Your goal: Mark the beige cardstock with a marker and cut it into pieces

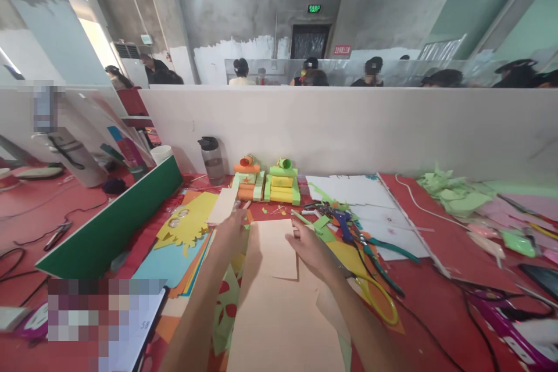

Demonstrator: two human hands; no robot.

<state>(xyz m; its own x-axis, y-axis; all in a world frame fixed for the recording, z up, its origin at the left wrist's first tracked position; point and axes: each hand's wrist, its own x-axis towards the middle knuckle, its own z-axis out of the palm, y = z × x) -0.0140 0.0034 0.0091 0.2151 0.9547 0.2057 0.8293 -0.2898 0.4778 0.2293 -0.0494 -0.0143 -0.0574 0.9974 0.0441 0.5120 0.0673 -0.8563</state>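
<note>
A small beige paper sheet (pixel 274 250) lies over a larger beige sheet (pixel 283 325) in front of me. My right hand (pixel 307 241) has its thumb and fingers closed on the small sheet's right edge. My left hand (pixel 235 224) is beside a small pile of beige paper (pixel 220 207), its fingers drawn together; what they hold, if anything, is hidden. Behind the sheets stand two paper models shaped like tanks, one orange (pixel 247 190) and one green (pixel 282 182). Yellow-handled scissors (pixel 377 299) lie under my right forearm.
Coloured paper (pixel 187 218) lies to the left by a green board (pixel 117 212). A water bottle (pixel 212 161) stands behind. Green-handled pliers (pixel 392 248), a blue glue gun (pixel 344 225), white sheets (pixel 375 215) and paper scraps (pixel 453 192) are at right. A white partition (pixel 349 128) borders the table.
</note>
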